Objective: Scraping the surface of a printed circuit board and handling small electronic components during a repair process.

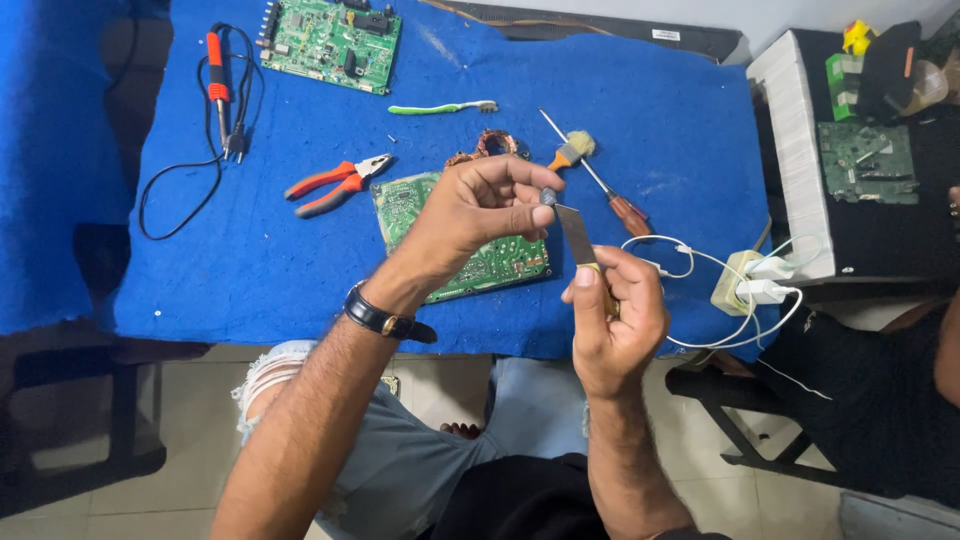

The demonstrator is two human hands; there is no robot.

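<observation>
Small dark component [548, 196] is pinched in left hand [470, 215], knife blade [576, 233] gripped by right hand [612, 315] & set against it; scraping step underway, light steady strokes needed above circuit board [480, 262].

Worktop [250, 270]: covered by a blue cloth, rumpled at its edges.
Far left: soldering iron [217, 85] with red grip, its black cord looped beside it.
Far middle: large green circuit board [330, 40].
Centre: green toothbrush [440, 107]; red-handled pliers [335, 183]; smaller green circuit board [470, 255] lying flat; copper coil [495, 143] just beyond it.
Right of centre: small brush [572, 151] lying across a screwdriver [600, 185] with a brown handle.
Near right edge: white cables [690, 262] running to a power strip [740, 285].
</observation>
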